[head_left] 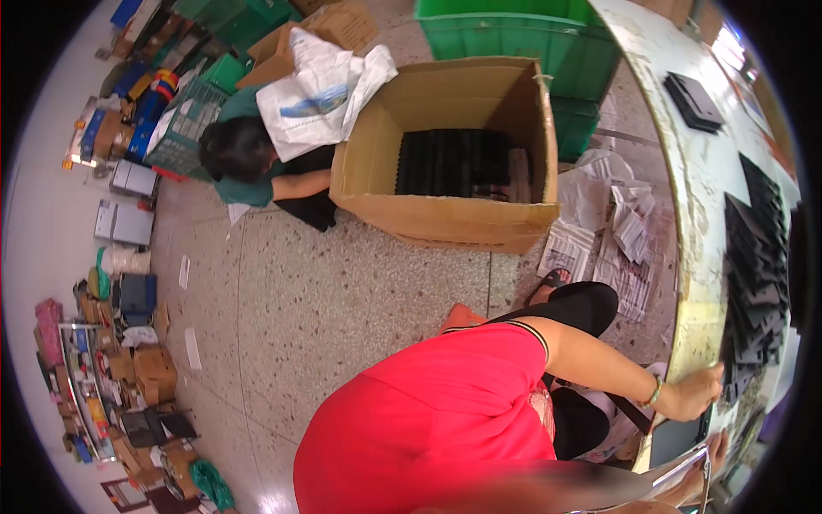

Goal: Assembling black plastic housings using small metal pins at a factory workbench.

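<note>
My left hand [692, 394], with a band at the wrist, reaches to the worktable with its fingers curled together; whatever is in them is too small or hidden to make out. Just below it lies a dark flat plate [676, 441] at the table edge. My right hand [717, 450] is beside the plate, partly hidden behind a clear, thin-rimmed lens [681, 475] in the lower right, so its grip does not show. Beyond my left hand, black flat parts [758, 283] lie in an overlapping pile on the table.
The white worktable [655, 64] runs down the right, with more black plates [693, 101] farther along. A large cardboard box [445, 223] holds black parts. A co-worker [235, 150] crouches beside it. Green crates [522, 34] stand behind; newspapers [629, 223] lie on the floor.
</note>
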Tool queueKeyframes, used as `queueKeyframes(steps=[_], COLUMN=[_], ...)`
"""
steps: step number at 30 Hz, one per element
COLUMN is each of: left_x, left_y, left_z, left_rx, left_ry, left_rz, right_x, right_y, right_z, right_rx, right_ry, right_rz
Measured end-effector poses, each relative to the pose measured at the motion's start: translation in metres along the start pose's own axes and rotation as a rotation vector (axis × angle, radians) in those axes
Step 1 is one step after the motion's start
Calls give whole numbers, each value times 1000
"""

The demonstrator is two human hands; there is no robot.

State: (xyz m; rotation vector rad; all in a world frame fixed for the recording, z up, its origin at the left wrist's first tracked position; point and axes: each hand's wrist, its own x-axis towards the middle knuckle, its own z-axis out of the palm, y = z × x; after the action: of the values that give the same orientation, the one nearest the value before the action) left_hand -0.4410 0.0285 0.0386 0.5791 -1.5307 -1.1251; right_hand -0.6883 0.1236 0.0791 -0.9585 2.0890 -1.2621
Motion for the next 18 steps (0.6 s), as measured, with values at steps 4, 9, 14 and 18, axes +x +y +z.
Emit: queueKeyframes(steps=[4,9,14,18], left_x=[1,0,0,1], left_y=[0,-5,-1,-9], left_z=[5,6,4,16], left_rx=[31,115,122,86], left_ry=[-8,-91,-165,-26], left_rz=[11,104,115,133], right_x=[6,-6,-32,-44], right_y=[5,-17,-56,-76], right_z=[-24,-17,33,57], right_rx=[-78,-108,-60,-271], right_ry=[68,-23,-130,-235], right_rz=[-45,-98,-348,-379])
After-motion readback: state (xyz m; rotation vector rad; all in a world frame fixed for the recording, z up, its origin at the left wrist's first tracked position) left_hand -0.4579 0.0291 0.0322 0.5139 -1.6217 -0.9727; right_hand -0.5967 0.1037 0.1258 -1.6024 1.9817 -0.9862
